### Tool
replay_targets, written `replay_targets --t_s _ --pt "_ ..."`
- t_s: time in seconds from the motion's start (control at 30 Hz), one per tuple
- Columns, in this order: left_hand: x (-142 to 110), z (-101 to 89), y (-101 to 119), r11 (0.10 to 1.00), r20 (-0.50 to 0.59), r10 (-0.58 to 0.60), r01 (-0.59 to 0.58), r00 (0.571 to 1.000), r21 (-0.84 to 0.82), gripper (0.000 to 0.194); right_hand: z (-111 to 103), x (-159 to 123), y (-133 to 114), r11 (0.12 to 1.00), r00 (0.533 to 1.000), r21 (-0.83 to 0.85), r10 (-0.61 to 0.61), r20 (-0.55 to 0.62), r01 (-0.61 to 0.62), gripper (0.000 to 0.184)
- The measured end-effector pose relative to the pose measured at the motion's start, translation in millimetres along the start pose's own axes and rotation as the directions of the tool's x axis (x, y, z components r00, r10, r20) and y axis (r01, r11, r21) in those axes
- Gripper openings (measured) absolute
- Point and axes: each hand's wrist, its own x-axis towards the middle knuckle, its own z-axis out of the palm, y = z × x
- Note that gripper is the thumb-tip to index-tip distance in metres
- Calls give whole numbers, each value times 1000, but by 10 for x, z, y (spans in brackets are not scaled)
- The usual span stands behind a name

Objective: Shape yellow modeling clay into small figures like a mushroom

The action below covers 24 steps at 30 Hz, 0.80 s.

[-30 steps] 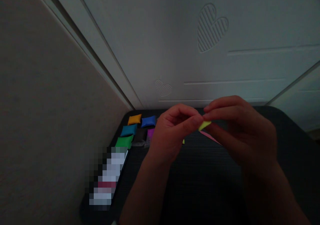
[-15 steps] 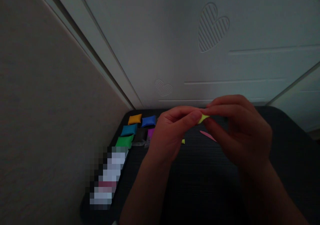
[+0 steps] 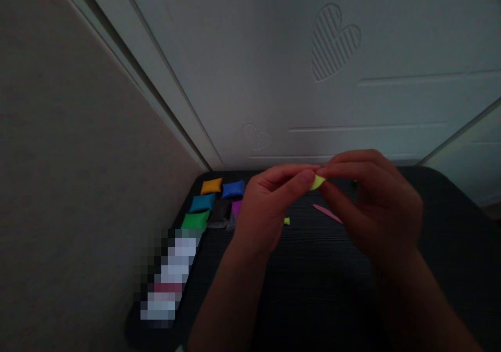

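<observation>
A small piece of yellow modelling clay (image 3: 317, 183) is pinched between my two hands above the dark table. My left hand (image 3: 266, 203) has its thumb pressed on the clay's left side, with the fingers behind it. From the right, my right hand (image 3: 376, 200) grips the clay's edge between thumb and fingertips. Part of the clay is hidden by the fingers. On the table below lies another bit of yellow clay (image 3: 287, 221), partly covered by my left hand. A pink pointed tool (image 3: 327, 213) lies beneath my right hand, its far end hidden.
Several coloured clay packets, among them orange (image 3: 212, 186), blue (image 3: 233, 189), teal (image 3: 202, 203), green (image 3: 195, 220) and black (image 3: 219, 212), lie at the table's back left. A blurred-out flat device (image 3: 168, 279) lies at the left edge. A white panel (image 3: 274, 80) stands behind the table (image 3: 313, 289).
The right fingertips have shifted slightly left, closer to the left hand. The yellow clay's visible end now looks rounder and less pointed. More of the pink tool shows.
</observation>
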Motion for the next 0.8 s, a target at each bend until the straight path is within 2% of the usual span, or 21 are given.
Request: replay_targets --t_s 0.2,0.4,0.57,0.8 --pt "12 -7 -18 1000 -62 5 -4 998 3 4 -5 10 -5 990 997 -112 -82 -1 81 19" --pt "6 3 -9 1000 -41 10 -10 999 -10 13 0 13 8 998 1000 -55 -24 3 24 17" --pt "-8 9 -2 1000 -7 12 -12 1000 -18 10 -7 9 2 1000 1000 -16 -2 -16 2 17" --pt "-3 5 -20 997 -23 -39 37 999 -68 7 -3 0 2 994 998 -98 -48 -38 44 18"
